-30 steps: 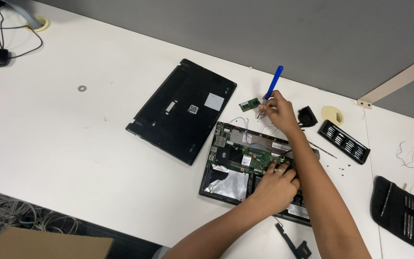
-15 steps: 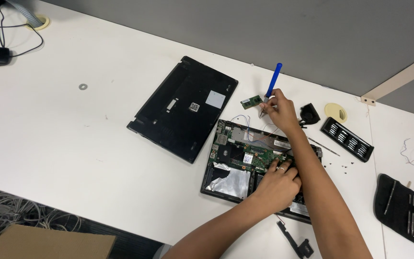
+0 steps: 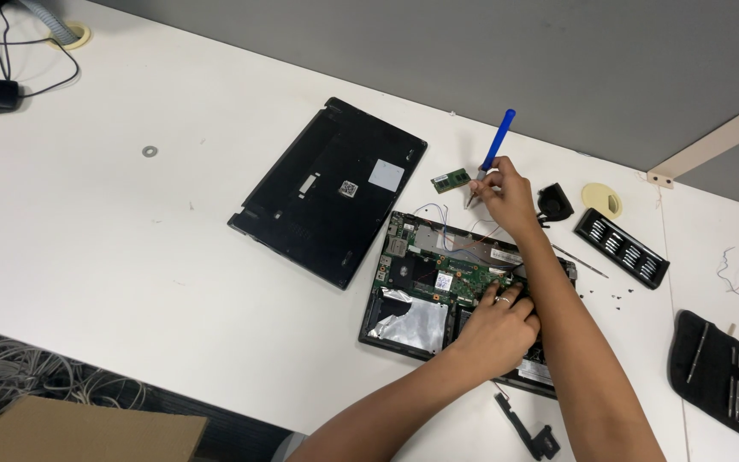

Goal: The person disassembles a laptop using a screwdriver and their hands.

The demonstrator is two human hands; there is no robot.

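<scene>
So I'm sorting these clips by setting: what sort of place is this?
Probably an electronics repair bench: an opened laptop with its circuit board bare, its black bottom cover set aside, and a rack of screwdriver bits on a white table.

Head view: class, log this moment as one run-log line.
right hand: holds blue screwdriver | left hand: on opened laptop | back cover: beside

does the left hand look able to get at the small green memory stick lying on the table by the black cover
Probably not easily: the left hand rests on the open laptop, and the right hand with its blue screwdriver sits beside the memory stick.
</scene>
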